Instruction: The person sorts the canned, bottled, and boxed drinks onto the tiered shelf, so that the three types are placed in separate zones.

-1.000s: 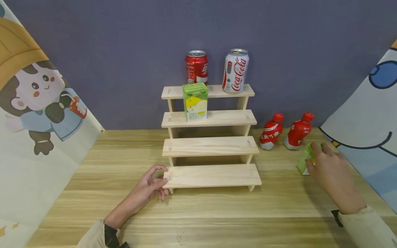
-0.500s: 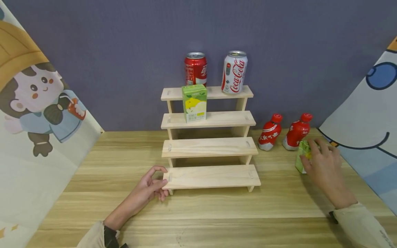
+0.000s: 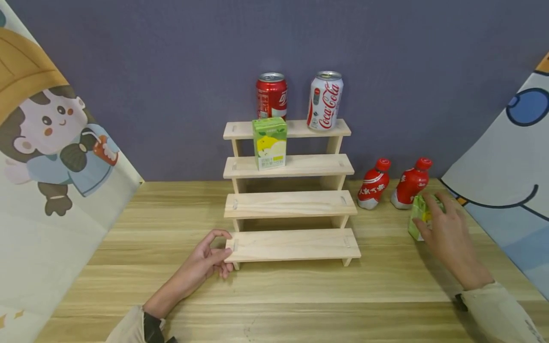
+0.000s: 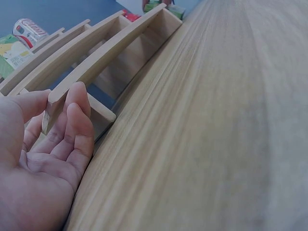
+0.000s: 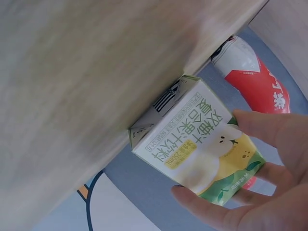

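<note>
Bottles (image 3: 374,185) stand behind-left of the right hand (image 3: 448,233). The rack (image 3: 291,245), right of the left hand (image 3: 208,257), bears cans (image 3: 325,102) and a juice box (image 3: 270,145).

Smooth, faintly glossy paperboard for the pomelo juice carton (image 5: 202,149) gripped by the right hand (image 3: 449,233); shiny plastic on the nearest cola bottle (image 3: 410,185), just beside that grip. Pale, matt wood for the four-step stand (image 3: 291,245) pinched by the left hand (image 3: 210,257); smooth, wood-grained tabletop (image 3: 291,300) below both
</note>
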{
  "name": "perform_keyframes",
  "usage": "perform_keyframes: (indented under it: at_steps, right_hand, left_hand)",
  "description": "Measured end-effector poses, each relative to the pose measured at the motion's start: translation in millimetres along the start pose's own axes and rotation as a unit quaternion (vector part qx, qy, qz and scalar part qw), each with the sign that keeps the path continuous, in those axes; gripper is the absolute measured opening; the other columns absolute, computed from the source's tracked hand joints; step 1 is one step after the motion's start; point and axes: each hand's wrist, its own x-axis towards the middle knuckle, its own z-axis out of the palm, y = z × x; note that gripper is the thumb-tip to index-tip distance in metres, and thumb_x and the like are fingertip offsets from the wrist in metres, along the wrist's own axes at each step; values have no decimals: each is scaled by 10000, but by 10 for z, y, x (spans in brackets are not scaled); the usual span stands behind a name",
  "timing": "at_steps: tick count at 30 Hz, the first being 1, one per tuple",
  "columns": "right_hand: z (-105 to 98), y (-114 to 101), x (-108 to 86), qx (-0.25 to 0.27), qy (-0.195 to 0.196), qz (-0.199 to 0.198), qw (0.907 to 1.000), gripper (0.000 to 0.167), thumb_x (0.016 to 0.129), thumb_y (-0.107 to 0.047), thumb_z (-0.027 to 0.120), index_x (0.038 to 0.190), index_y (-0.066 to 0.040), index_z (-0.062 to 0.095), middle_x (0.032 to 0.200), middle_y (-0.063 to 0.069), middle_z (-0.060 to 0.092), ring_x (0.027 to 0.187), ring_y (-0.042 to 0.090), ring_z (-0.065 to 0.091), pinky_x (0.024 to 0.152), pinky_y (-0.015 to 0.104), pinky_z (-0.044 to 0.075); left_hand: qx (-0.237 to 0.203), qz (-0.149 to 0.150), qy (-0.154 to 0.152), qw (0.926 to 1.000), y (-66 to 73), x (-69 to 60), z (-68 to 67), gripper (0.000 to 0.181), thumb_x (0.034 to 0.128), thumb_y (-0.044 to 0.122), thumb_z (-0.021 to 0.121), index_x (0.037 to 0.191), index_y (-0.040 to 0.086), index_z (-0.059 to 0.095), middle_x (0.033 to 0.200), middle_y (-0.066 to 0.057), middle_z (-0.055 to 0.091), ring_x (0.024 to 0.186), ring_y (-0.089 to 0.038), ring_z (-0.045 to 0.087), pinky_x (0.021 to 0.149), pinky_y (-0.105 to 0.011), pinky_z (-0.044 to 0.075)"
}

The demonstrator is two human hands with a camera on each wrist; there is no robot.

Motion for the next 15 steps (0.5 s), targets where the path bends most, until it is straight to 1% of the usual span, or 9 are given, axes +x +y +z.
perform_keyframes:
  at_steps: [8,11,13,15]
  right_hand:
    - [3,-8,0,72,45,23,10000,712,751,-11,824,1377,59,492,1351,378,416,1195,569,407,971,756,312]
    - [-6,-19,11,76,46,121,9999,692,757,-10,815,1370,55,502,1367,380,404,1204,580,401,987,758,306]
    - [-7,-21,9,105,30,232,9997,673,772,-12,801,1374,49,506,1396,401,377,1226,604,383,1010,762,283]
    - [-7,-26,7,153,10,335,9993,660,782,-14,791,1377,40,513,1424,422,343,1246,628,361,1004,775,273]
  left_hand:
    - [47,-31,2,10000,17,-18,-2,367,1053,109,489,1364,57,302,815,-104,714,679,-178,645,641,-259,554]
    - [61,-18,5,10000,22,-21,1,378,1050,107,493,1369,49,299,818,-116,712,680,-183,645,642,-263,557]
    - [68,-34,11,10000,19,-20,0,386,1049,108,497,1373,47,297,819,-120,712,682,-185,647,644,-266,559]
    - [79,-55,23,10000,15,-22,-2,390,1049,109,499,1376,48,297,819,-120,713,682,-187,649,646,-269,561]
